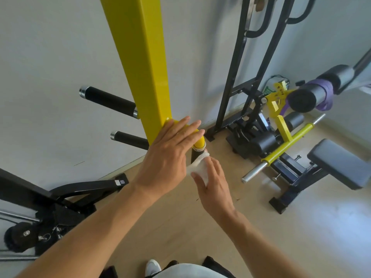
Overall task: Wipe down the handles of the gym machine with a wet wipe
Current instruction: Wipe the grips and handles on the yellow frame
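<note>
Right hand (212, 183) is pressing wet wipe (197, 169) around handle (195, 155); left hand (170, 151), flat and empty, is bracing yellow post (144, 67). Wrap fully, twist along grip.

Home gym, weight bench (339, 163), yellow upright (140, 63)

Both bare forearms reach forward and converge near the middle of the view. The left hand (169, 155) lies palm down, fingers (181, 125) extended flat and close together, wrist slightly bent. The right hand (213, 181) sits just below and beside it, fingers curled closed around a crumpled white wet wipe (197, 168), thumb pressed against it.
</note>
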Motion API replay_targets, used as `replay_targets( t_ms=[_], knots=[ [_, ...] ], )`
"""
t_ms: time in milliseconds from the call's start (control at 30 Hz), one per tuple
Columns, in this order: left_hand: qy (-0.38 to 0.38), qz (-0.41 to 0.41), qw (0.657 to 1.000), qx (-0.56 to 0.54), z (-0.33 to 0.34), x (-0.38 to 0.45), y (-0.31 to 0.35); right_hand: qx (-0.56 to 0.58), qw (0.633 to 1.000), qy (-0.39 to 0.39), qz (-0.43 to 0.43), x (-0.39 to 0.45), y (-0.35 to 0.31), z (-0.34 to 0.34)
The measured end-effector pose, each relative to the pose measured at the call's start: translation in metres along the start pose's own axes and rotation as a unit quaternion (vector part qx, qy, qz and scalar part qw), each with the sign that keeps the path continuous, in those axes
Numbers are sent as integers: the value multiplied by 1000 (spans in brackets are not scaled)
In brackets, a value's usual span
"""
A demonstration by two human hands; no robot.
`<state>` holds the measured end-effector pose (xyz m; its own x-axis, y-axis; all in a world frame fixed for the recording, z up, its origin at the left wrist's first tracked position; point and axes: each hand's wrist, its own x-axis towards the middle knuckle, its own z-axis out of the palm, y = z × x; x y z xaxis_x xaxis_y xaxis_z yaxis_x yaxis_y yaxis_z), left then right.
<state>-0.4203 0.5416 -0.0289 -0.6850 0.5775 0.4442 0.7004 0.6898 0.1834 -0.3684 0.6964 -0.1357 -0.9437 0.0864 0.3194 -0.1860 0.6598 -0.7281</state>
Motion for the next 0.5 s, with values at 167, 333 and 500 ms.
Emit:
replay_targets(
  t_ms=[167,333,500],
  knots=[
    [2,8,999,-31,4,3,-1,85,993,60,57,38,-21,4],
    [-6,12,999,-31,3,5,-1,137,986,52,78,34,-6,24],
    [-22,22,999,-20,2,3,-6,77,994,-6,81,27,15,34]
  ],
)
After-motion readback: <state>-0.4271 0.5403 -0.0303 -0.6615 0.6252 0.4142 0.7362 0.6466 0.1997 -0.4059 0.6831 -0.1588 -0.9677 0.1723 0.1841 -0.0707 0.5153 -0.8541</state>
